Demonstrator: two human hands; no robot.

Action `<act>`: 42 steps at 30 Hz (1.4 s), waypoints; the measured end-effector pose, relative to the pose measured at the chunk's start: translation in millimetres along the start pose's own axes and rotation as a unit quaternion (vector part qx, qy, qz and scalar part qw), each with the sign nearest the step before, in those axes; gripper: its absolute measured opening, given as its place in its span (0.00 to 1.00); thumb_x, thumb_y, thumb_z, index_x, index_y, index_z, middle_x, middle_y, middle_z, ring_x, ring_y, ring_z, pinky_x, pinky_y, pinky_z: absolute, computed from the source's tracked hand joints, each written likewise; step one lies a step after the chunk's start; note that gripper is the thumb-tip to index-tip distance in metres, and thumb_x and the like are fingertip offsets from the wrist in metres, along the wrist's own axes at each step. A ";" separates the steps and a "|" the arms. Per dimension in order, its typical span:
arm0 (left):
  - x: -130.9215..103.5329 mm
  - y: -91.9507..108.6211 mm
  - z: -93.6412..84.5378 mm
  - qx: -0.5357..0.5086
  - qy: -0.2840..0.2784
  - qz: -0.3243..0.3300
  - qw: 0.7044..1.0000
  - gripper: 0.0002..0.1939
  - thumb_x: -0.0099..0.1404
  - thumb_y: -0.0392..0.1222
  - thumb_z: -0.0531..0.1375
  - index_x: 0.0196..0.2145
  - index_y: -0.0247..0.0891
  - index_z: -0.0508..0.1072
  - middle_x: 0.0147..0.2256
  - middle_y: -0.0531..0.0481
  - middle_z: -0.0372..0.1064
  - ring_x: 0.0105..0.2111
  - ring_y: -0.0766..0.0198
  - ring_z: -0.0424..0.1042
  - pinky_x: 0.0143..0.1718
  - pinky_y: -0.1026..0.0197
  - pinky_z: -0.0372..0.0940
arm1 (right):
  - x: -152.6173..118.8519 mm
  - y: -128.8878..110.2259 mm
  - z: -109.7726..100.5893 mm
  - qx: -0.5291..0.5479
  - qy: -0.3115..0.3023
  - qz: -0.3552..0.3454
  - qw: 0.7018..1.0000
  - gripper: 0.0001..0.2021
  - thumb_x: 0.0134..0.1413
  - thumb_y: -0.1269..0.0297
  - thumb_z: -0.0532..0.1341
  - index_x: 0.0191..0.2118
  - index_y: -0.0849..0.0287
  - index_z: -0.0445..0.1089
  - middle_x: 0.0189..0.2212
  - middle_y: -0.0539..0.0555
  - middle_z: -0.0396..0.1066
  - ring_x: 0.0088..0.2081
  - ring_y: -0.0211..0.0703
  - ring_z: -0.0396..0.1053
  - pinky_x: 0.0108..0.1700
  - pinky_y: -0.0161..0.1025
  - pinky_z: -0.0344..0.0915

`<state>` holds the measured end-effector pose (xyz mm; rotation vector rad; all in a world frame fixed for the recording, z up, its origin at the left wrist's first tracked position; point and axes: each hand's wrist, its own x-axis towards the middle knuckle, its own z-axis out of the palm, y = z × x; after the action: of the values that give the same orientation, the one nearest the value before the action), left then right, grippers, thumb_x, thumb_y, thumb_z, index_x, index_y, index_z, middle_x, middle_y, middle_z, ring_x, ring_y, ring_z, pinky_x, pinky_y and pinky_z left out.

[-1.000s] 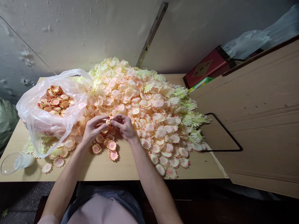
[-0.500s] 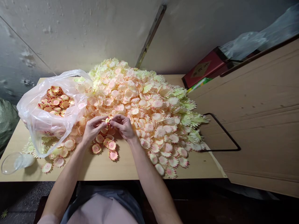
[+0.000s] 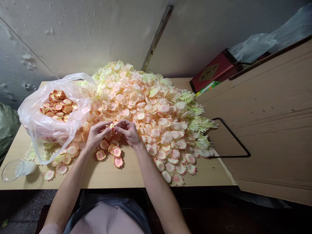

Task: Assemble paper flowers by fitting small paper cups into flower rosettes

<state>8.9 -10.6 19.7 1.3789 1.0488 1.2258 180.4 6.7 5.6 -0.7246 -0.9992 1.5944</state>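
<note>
My left hand (image 3: pixel 98 133) and my right hand (image 3: pixel 128 131) meet over the table, fingertips almost touching. Pinched between them is a small yellowish artificial flower piece (image 3: pixel 112 125) with red-tipped edges, partly covered by the fingers. Both hands are closed on it. Just below lie several loose flower pieces (image 3: pixel 117 151) with pink centres and dark red tips. A large heap of pale pink, cream and green flower pieces (image 3: pixel 156 113) spreads behind and to the right. An open white plastic bag (image 3: pixel 31 113) at the left holds more red-edged pieces (image 3: pixel 58 106).
A clear cup (image 3: pixel 13 170) lies at the table's left front corner. To the right stands a large cardboard sheet (image 3: pixel 273 130) with a black metal loop (image 3: pixel 235 138) before it. A red box (image 3: pixel 212 71) is at the back right, against the grey wall (image 3: pixel 109 29).
</note>
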 end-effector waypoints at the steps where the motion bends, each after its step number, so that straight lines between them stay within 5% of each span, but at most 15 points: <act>1: 0.0 0.4 0.1 -0.002 0.001 -0.004 1.000 0.20 0.56 0.49 0.68 0.44 0.36 0.79 0.40 0.44 0.76 0.36 0.61 0.75 0.39 0.61 0.70 | 0.0 0.0 0.2 0.000 -0.001 -0.001 1.000 0.11 0.38 0.63 0.74 0.30 0.56 0.74 0.26 0.46 0.76 0.27 0.33 0.70 0.32 0.32 0.68; 11: -1.7 5.6 1.6 -0.028 -0.022 -0.030 0.999 0.22 0.57 0.46 0.67 0.49 0.36 0.76 0.39 0.45 0.76 0.36 0.63 0.74 0.37 0.65 0.69 | 3.0 4.3 -3.2 0.005 0.004 -0.003 1.000 0.10 0.38 0.65 0.73 0.29 0.57 0.74 0.27 0.46 0.73 0.29 0.34 0.69 0.34 0.33 0.66; 17: -1.9 7.8 0.6 0.008 -0.015 0.000 1.000 0.16 0.57 0.45 0.67 0.42 0.36 0.80 0.39 0.44 0.74 0.34 0.66 0.72 0.34 0.67 0.67 | 5.5 5.4 -5.5 0.008 0.020 -0.009 1.000 0.09 0.37 0.66 0.72 0.28 0.58 0.73 0.25 0.45 0.71 0.26 0.32 0.66 0.32 0.32 0.64; 42: -2.3 4.7 0.2 -0.010 0.000 -0.012 1.000 0.17 0.57 0.45 0.68 0.43 0.35 0.79 0.39 0.44 0.77 0.35 0.62 0.75 0.36 0.64 0.69 | 1.7 0.3 -2.5 0.006 -0.008 0.009 1.000 0.13 0.38 0.65 0.74 0.33 0.56 0.76 0.27 0.48 0.77 0.28 0.35 0.72 0.36 0.35 0.71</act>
<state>8.8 -13.5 24.0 1.3475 1.0485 1.2157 182.0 8.9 4.3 -0.7154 -0.9975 1.6220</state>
